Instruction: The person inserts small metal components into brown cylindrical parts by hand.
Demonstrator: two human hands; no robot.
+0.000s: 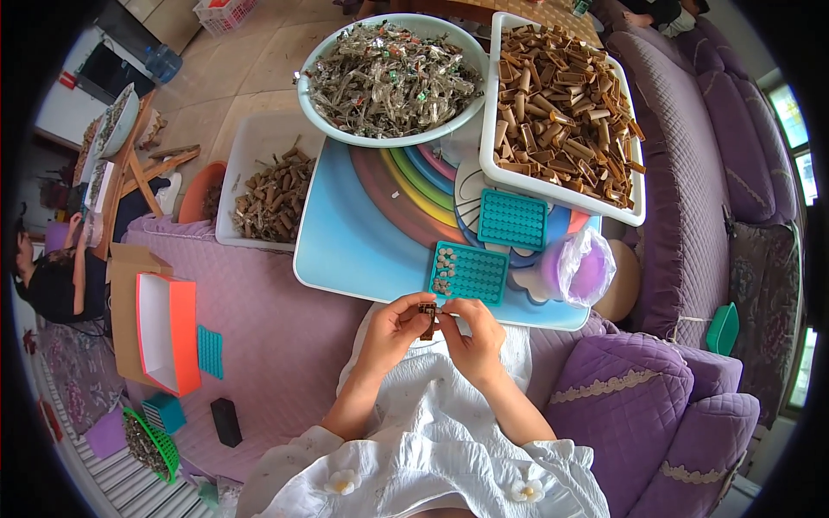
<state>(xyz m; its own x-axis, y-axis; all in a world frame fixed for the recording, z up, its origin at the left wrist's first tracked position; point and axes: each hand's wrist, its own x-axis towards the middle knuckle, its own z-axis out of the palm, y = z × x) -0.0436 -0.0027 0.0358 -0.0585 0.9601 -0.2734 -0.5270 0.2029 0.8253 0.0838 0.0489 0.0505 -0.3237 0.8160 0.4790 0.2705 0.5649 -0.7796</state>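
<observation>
Two hands meet just under the desk (345,250) edge. The left hand (393,328) and the right hand (471,332) both pinch one small brown piece (427,312), with fingers closed on it. At 12 o'clock from the hands lies a teal tray (471,274) with little holes. At 1 o'clock, far up, sits a white tub (496,129) full of brown tubes.
</observation>
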